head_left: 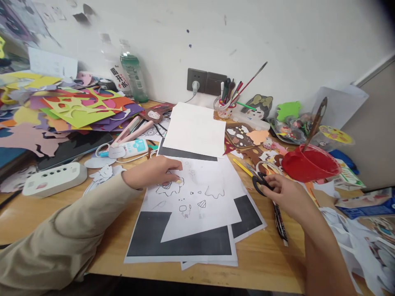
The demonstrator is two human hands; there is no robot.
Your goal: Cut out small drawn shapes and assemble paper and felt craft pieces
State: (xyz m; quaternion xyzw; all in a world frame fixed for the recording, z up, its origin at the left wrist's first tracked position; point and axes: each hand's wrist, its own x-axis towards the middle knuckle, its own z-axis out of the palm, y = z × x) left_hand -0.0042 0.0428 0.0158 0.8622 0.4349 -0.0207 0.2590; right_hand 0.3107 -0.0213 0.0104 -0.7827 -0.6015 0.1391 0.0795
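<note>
My left hand is over a white sheet with line drawings, its thumb and fingers bent toward each other. At the thumb tip a small pale yellowish piece shows; its kind is too small to make out. Outlined wavy shapes, small bows and a striped triangle are drawn on the sheet. To the right, my right hand has its fingers closed on the black handles of a pair of scissors, whose blades point away toward the upper left. Just below lies a black patterned pen.
Black-printed sheets lie beneath the drawing, and a blank white sheet lies behind it. Coloured paper scraps heap at left near a power strip. A red bucket, yellow cutter and pen cup stand or lie at right and behind.
</note>
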